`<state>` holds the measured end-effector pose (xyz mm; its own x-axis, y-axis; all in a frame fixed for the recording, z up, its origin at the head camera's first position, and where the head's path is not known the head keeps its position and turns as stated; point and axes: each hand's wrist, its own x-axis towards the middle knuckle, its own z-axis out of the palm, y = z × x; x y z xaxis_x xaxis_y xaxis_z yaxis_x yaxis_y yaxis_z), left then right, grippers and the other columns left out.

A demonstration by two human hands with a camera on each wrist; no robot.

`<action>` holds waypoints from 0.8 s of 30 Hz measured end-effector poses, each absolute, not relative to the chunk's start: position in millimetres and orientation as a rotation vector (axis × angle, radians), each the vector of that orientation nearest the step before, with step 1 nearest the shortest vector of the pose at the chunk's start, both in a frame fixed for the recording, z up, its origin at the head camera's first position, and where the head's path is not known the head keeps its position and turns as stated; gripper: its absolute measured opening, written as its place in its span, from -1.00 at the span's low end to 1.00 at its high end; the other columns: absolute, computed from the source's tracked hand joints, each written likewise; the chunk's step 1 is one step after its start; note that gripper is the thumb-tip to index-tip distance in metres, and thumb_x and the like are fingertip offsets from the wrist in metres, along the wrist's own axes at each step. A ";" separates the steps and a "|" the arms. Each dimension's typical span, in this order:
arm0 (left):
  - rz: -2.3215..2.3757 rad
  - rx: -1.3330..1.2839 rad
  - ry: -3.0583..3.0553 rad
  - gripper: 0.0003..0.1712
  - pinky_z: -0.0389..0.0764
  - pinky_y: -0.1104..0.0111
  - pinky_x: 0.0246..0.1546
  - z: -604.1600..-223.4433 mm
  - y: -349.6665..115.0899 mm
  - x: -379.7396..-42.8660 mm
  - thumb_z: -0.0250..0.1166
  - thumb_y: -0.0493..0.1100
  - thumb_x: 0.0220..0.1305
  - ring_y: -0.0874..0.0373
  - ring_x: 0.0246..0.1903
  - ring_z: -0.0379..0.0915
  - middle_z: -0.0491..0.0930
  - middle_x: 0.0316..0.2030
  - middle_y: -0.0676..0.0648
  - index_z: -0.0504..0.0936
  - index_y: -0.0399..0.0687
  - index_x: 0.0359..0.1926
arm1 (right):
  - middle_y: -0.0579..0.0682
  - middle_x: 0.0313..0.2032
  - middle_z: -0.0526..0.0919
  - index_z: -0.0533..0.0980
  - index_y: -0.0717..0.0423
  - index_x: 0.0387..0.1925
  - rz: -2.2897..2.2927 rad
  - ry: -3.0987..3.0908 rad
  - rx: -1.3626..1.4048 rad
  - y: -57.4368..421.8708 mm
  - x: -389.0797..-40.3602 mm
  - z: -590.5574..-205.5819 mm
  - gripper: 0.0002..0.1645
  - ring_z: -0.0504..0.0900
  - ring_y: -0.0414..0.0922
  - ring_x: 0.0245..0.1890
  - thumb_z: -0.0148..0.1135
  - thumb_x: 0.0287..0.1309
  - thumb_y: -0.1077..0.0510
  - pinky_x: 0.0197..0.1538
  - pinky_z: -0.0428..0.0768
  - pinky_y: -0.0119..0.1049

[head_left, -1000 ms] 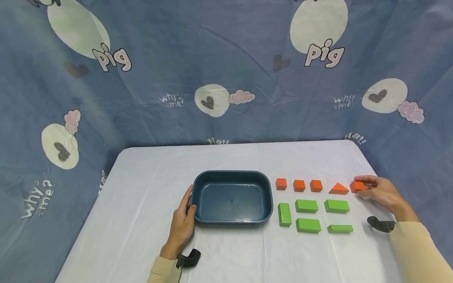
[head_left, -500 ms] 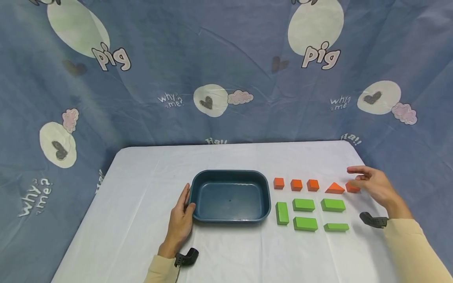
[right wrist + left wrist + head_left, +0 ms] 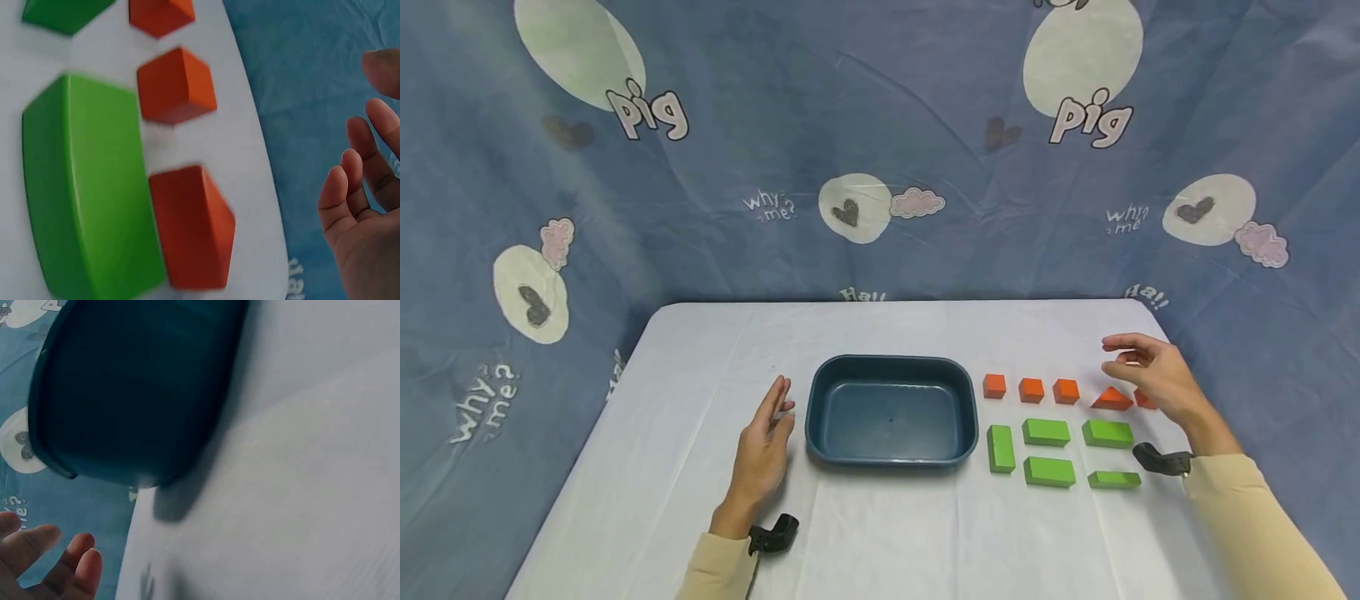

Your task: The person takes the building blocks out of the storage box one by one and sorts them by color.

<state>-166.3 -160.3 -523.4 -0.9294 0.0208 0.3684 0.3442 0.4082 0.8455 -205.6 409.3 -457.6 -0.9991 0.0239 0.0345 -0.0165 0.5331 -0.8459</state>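
My left hand (image 3: 758, 458) is just left of a dark blue rectangular plastic tub (image 3: 891, 463), apart from it, its fingers relaxed and holding nothing. The left wrist view shows the tub (image 3: 134, 394) beyond my loosely bent fingers. Over the right end of a row of orange blocks hovers my right hand (image 3: 1161, 379), thumb and fingers apart with nothing between them. Beneath it are an orange triangular block (image 3: 1112, 400) and an orange block (image 3: 1144, 400) partly hidden by the hand. In the right wrist view a green block (image 3: 109, 187) lies beside the orange ones.
Three orange cubes (image 3: 1031, 391) continue the row toward the tub. In front of them lie several green rectangular blocks (image 3: 1049, 472). A white cloth covers the table (image 3: 880, 542), and a blue printed curtain (image 3: 880, 275) hangs behind and at the sides.
My left hand has let go of the tub's left rim and drawn back left. My right hand has released the rightmost orange block and moved left, above the row.
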 end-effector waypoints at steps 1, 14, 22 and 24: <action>-1.515 -0.334 -2.364 -0.35 0.37 0.56 0.17 -522.4 -161.1 -167.3 0.06 -0.40 0.49 -0.23 0.16 0.49 0.39 0.39 -0.27 0.20 -0.27 0.54 | -0.32 -0.15 0.60 0.56 0.18 0.11 1.495 -2.704 0.011 406.4 -206.2 -456.3 -0.56 0.56 -0.27 -0.26 0.43 0.22 0.19 -0.28 0.56 -0.46; -1.360 -0.292 -2.465 -0.35 0.45 0.24 0.10 -512.4 -161.6 -174.4 0.07 -0.33 0.47 -0.19 0.20 0.45 0.37 0.42 -0.22 0.22 -0.27 0.53 | -0.09 -0.06 0.61 0.56 0.29 0.14 1.347 -2.658 0.178 378.3 -218.2 -447.8 -0.58 0.59 -0.26 -0.17 0.34 0.29 0.23 -0.14 0.55 -0.62; -1.211 -0.324 -2.539 -0.33 0.41 -0.23 0.14 -504.0 -164.3 -179.6 0.12 -0.24 0.47 -0.31 0.21 0.40 0.42 0.31 -0.39 0.23 -0.28 0.53 | 0.10 0.03 0.60 0.54 0.15 0.18 1.166 -2.765 0.201 355.7 -213.3 -441.4 -0.51 0.56 -0.01 -0.06 0.37 0.27 0.07 -0.06 0.53 -0.47; -1.169 -0.334 -2.559 -0.32 0.38 -0.24 0.17 -502.9 -165.4 -181.4 0.13 -0.22 0.47 -0.32 0.24 0.37 0.43 0.28 -0.43 0.22 -0.26 0.54 | 0.11 0.05 0.59 0.53 0.15 0.19 1.133 -2.783 0.214 350.3 -213.5 -441.3 -0.49 0.55 0.07 -0.03 0.38 0.26 0.06 -0.03 0.54 -0.38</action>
<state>-181.4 -165.4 -502.9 -0.9258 0.0831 0.3689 0.3332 0.6404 0.6920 -213.5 350.3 -441.3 -0.9817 -0.0823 0.1720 -0.1790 0.7082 -0.6830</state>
